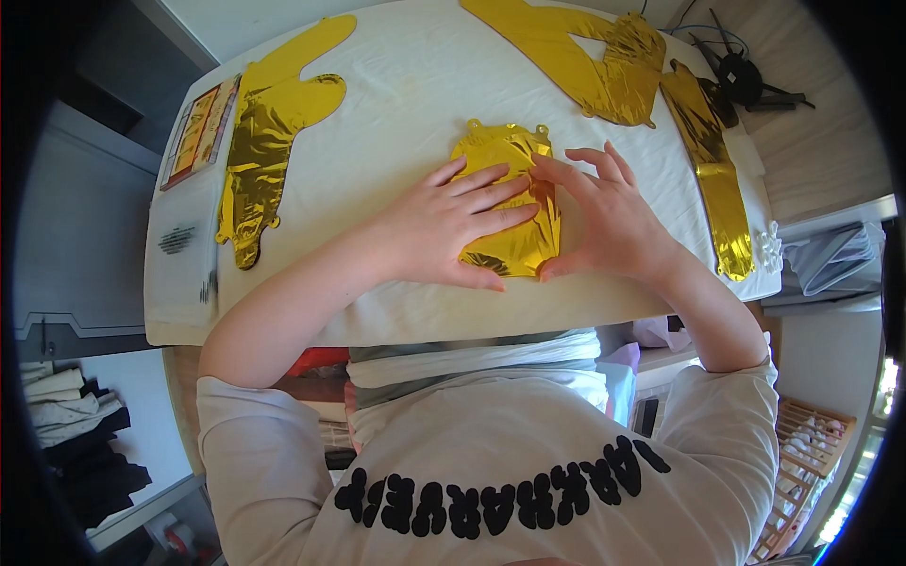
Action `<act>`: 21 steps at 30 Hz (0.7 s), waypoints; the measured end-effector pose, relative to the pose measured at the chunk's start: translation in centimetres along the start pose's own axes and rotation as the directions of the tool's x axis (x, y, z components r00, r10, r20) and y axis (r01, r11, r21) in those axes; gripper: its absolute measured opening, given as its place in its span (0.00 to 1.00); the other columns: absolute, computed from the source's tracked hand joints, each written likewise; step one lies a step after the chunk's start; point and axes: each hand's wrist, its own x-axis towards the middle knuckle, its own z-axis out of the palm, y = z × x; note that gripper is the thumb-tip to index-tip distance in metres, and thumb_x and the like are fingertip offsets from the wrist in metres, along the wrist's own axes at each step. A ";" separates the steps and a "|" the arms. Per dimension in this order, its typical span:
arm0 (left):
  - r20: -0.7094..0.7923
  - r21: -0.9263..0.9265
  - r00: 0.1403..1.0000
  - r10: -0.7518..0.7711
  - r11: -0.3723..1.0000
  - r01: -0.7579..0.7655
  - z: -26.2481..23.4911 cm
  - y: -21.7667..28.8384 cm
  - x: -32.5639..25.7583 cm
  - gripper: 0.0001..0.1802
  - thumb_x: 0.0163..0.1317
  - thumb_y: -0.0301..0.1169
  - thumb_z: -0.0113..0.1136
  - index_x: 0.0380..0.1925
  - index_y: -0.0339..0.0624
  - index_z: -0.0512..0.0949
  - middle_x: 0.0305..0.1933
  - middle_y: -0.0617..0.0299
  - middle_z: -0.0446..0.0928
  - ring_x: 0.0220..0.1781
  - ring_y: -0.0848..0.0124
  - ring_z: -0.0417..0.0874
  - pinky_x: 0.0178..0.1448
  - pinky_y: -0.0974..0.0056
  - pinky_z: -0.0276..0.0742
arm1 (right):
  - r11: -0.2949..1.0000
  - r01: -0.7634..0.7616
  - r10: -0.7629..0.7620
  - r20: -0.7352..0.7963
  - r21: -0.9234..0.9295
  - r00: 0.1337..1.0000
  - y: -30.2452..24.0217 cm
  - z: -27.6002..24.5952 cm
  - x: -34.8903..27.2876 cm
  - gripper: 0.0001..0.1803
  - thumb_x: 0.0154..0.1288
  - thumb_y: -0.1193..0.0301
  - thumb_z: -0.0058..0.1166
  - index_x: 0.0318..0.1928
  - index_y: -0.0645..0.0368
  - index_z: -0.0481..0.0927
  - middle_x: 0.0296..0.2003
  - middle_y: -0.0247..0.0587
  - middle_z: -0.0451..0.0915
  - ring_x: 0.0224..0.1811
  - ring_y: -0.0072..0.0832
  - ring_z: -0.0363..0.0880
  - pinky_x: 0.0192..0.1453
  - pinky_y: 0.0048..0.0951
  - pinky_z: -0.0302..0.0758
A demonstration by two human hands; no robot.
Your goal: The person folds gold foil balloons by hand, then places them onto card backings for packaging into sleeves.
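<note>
A folded gold foil balloon (514, 247), deflated and creased, lies flat near the middle of the white-covered table. My left hand (455, 224) rests on it palm down, with the fingers spread across its shiny surface. At the balloon's right edge is my right hand (612, 212), thumb low by the near corner and index finger touching the upper right part. Its other fingers are raised and apart. Two small tabs stick out from the balloon's far edge.
Flat gold foil balloons lie at the left (264, 132), far right (604, 71) and right edge (713, 179) of the table (396, 104). A printed packet (200, 132) and clear plastic bags (179, 247) sit at the left edge. A black device (741, 80) stands beyond the far right corner.
</note>
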 end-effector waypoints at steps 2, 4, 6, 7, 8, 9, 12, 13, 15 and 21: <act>-0.003 0.005 1.000 0.006 1.000 -0.005 0.0 0.0 0.0 0.53 0.58 0.68 0.64 0.79 0.60 0.62 0.83 0.56 0.59 0.85 0.53 0.54 0.84 0.38 0.48 | 0.999 -0.002 0.002 -0.016 -0.039 1.000 -0.1 0.1 -0.1 0.65 0.36 0.48 0.84 0.76 0.52 0.64 0.67 0.36 0.78 0.78 0.45 0.60 0.87 0.56 0.39; 0.008 0.007 1.000 0.001 1.000 -0.002 -0.2 0.0 0.0 0.54 0.57 0.69 0.64 0.79 0.60 0.61 0.83 0.56 0.59 0.85 0.53 0.54 0.83 0.37 0.48 | 0.999 -0.016 0.015 -0.014 -0.042 1.000 -0.1 0.3 -0.2 0.66 0.35 0.48 0.84 0.76 0.52 0.64 0.67 0.36 0.78 0.78 0.45 0.61 0.86 0.56 0.40; 0.018 0.012 1.000 -0.004 1.000 0.004 -0.4 0.1 0.0 0.55 0.55 0.70 0.64 0.80 0.60 0.61 0.83 0.55 0.58 0.85 0.52 0.54 0.83 0.37 0.48 | 0.999 -0.027 0.026 -0.015 -0.046 1.000 0.0 0.5 -0.3 0.66 0.34 0.48 0.84 0.76 0.52 0.64 0.67 0.36 0.78 0.77 0.44 0.61 0.86 0.56 0.40; 0.021 0.002 1.000 0.002 1.000 -0.002 -0.5 0.0 0.0 0.57 0.53 0.72 0.65 0.80 0.61 0.60 0.83 0.55 0.58 0.85 0.52 0.54 0.83 0.36 0.47 | 0.999 -0.016 0.015 -0.026 -0.030 1.000 0.2 0.7 -0.4 0.67 0.34 0.48 0.84 0.76 0.52 0.63 0.67 0.36 0.78 0.77 0.44 0.62 0.86 0.56 0.40; 0.024 -0.007 1.000 0.008 1.000 -0.008 -0.6 0.0 0.0 0.59 0.50 0.73 0.65 0.80 0.61 0.60 0.83 0.54 0.57 0.85 0.51 0.53 0.84 0.36 0.47 | 1.000 -0.004 0.004 -0.038 -0.013 0.999 0.3 0.7 -0.4 0.67 0.34 0.48 0.84 0.76 0.52 0.63 0.67 0.35 0.78 0.77 0.44 0.62 0.86 0.57 0.40; 0.025 -0.003 1.000 0.006 1.000 -0.006 -0.7 0.1 -0.1 0.59 0.50 0.73 0.65 0.80 0.61 0.60 0.83 0.54 0.57 0.85 0.51 0.53 0.84 0.36 0.47 | 1.000 -0.001 0.001 -0.041 -0.012 0.999 0.2 0.7 -0.4 0.67 0.34 0.48 0.84 0.76 0.52 0.63 0.67 0.35 0.78 0.77 0.44 0.62 0.86 0.57 0.40; -0.021 0.007 0.999 0.030 1.000 -0.030 -1.1 0.5 -0.3 0.59 0.49 0.74 0.64 0.79 0.62 0.61 0.84 0.57 0.57 0.85 0.51 0.53 0.84 0.36 0.46 | 1.000 -0.021 0.021 -0.018 -0.013 1.000 0.0 0.5 -0.4 0.67 0.34 0.48 0.84 0.76 0.52 0.63 0.68 0.35 0.77 0.77 0.43 0.62 0.86 0.56 0.40; -0.068 0.116 0.994 0.080 0.991 -0.072 -1.3 0.7 -0.3 0.56 0.53 0.72 0.63 0.79 0.63 0.62 0.84 0.59 0.57 0.85 0.53 0.54 0.84 0.36 0.46 | 1.000 -0.028 0.028 -0.017 -0.012 0.999 -0.1 0.5 -0.5 0.67 0.34 0.48 0.84 0.76 0.52 0.63 0.68 0.35 0.77 0.77 0.43 0.62 0.87 0.56 0.39; -0.105 0.232 0.986 0.132 0.967 -0.105 -1.7 1.0 -0.5 0.53 0.56 0.70 0.63 0.79 0.63 0.63 0.84 0.60 0.57 0.85 0.54 0.55 0.85 0.36 0.46 | 1.000 -0.029 0.029 -0.023 -0.010 0.999 -0.1 0.5 -0.5 0.67 0.34 0.48 0.84 0.76 0.51 0.63 0.68 0.35 0.77 0.77 0.43 0.61 0.87 0.56 0.38; -0.066 0.293 0.956 0.285 0.922 -0.254 -0.5 1.4 -2.0 0.42 0.68 0.59 0.58 0.79 0.59 0.63 0.83 0.61 0.59 0.84 0.59 0.59 0.85 0.40 0.50 | 0.999 -0.037 0.037 0.000 -0.006 0.999 -0.1 0.5 -0.5 0.66 0.35 0.48 0.84 0.77 0.50 0.63 0.69 0.35 0.76 0.77 0.42 0.61 0.87 0.55 0.35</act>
